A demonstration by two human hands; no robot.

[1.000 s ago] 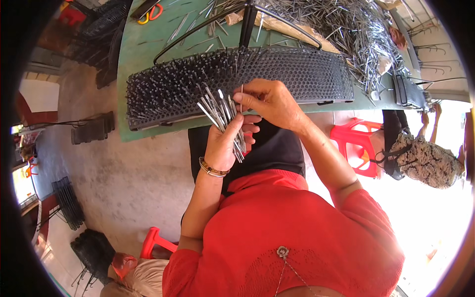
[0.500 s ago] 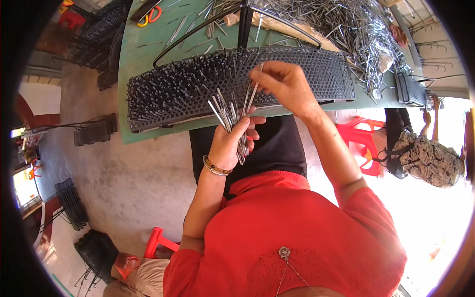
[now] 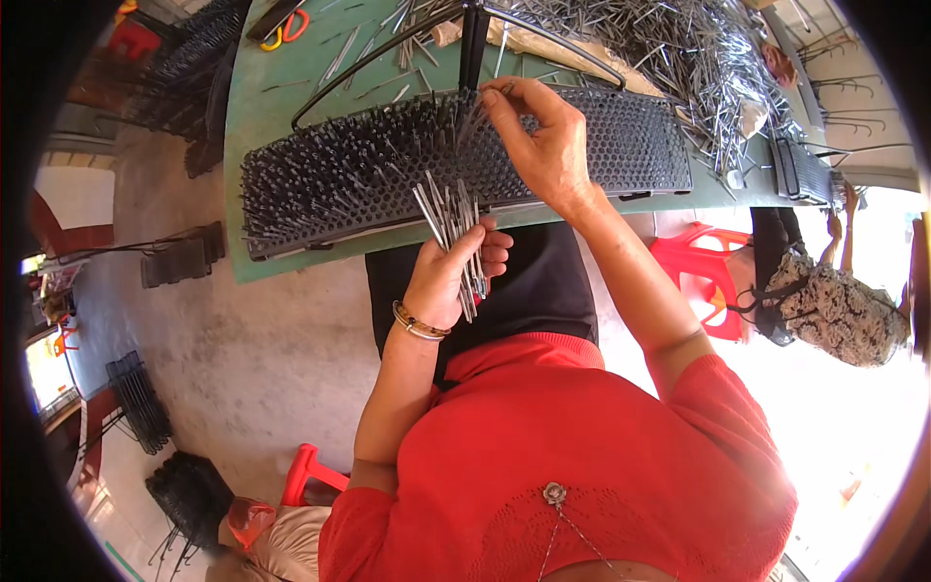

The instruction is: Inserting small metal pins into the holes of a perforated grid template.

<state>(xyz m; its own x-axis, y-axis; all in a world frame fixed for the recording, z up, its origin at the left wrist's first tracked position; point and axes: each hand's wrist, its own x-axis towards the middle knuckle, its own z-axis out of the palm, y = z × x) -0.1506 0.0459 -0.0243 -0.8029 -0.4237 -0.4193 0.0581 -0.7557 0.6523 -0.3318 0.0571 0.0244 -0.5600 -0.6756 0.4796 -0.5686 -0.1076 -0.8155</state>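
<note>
A bundle of thin silvery metal rods (image 3: pixel 450 215) is gripped in my left hand (image 3: pixel 449 272), its thumb pressed across them, in front of the near edge of a long black perforated rack (image 3: pixel 592 145). Many dark rods (image 3: pixel 320 184) stand upright in the holes of the rack's left part, while its right part shows bare holes. Above the rack's middle, my right hand (image 3: pixel 548 145) is closed in a pinch on a thin metal rod, smeared by motion. Whether this rod's lower end is inside a hole cannot be made out.
The rack lies on a green table (image 3: pixel 267 107) with a black wire frame (image 3: pixel 388 63) above it. A large heap of loose rods (image 3: pixel 708 78) lies at the back right, orange-handled scissors (image 3: pixel 295 26) at the back left. Another person (image 3: pixel 844 310) is beyond a red stool (image 3: pixel 703 262).
My right hand has moved away from the bundle, up and slightly left over the rack's middle, carrying a rod. My left hand stays nearly in place with the bundle.
</note>
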